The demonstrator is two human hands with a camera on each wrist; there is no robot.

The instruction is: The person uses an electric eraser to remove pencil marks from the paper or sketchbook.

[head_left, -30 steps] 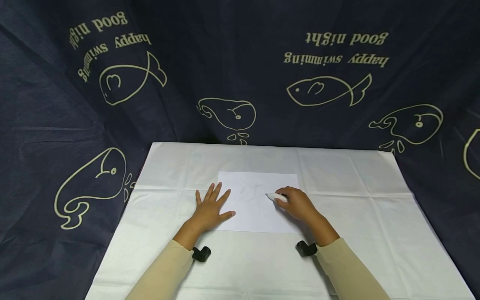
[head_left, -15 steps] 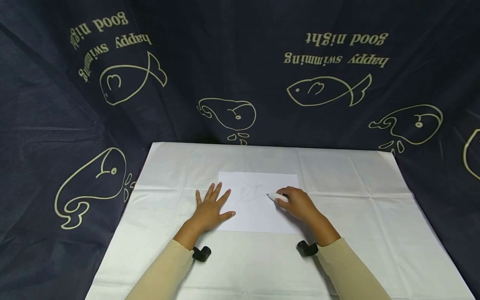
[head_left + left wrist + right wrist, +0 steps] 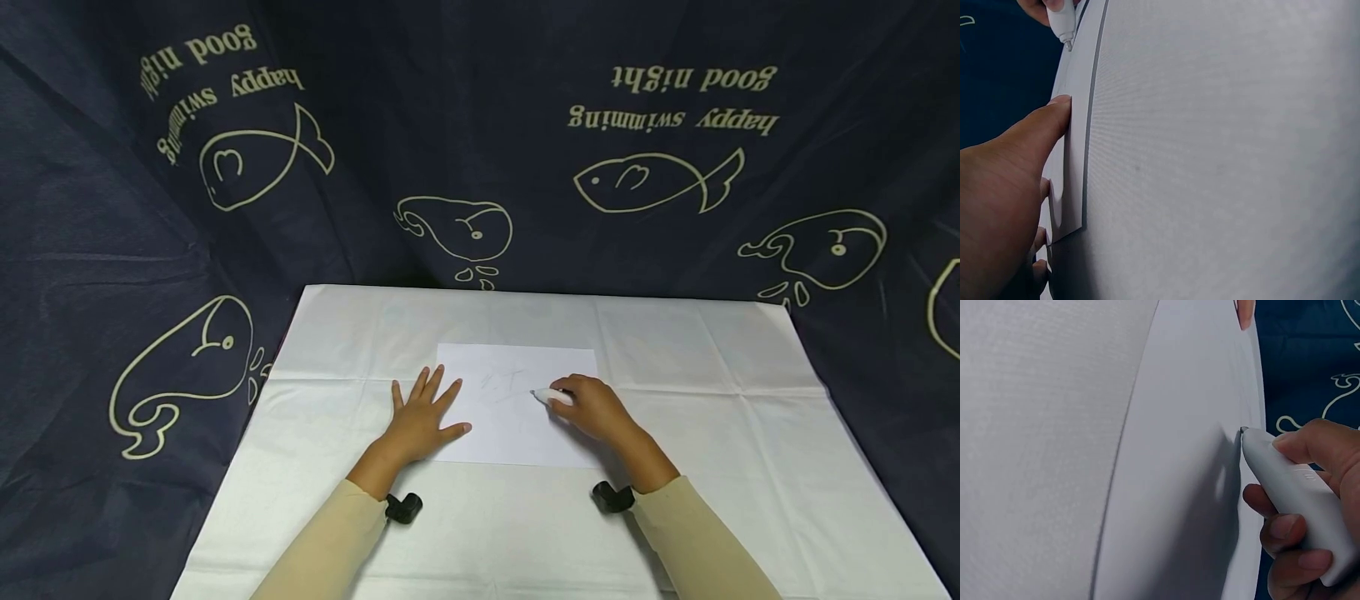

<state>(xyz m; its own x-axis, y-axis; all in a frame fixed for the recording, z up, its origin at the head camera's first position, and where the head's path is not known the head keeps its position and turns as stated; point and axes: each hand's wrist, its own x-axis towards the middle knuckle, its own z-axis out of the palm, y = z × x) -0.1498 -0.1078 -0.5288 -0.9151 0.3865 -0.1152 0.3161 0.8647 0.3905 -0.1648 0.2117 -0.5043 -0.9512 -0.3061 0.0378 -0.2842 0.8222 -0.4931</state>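
A sheet of white paper (image 3: 517,437) with faint thin grey marks lies on the white-covered table. My left hand (image 3: 420,421) rests on its left part, fingers spread; the left wrist view shows the thumb (image 3: 1054,122) on the sheet close to its near edge. At the paper's right side, my right hand (image 3: 596,407) grips a thick white pen-shaped tool (image 3: 1300,494) with a small metal tip. Its tip points left, at or just above the paper; contact cannot be told. In the right wrist view the fingers curl round the tool's body, the thumb lying along its upper side.
A creased white cloth (image 3: 750,467) covers the table. Behind it hangs a dark blue curtain (image 3: 540,100) printed with fish, whales and lettering. A black wrist camera (image 3: 403,508) sits at the left cuff, another (image 3: 612,497) at the right.
The tip of the pen-shaped tool shifted slightly right, then back left, together with my right hand. My left hand and the paper have stayed in place.
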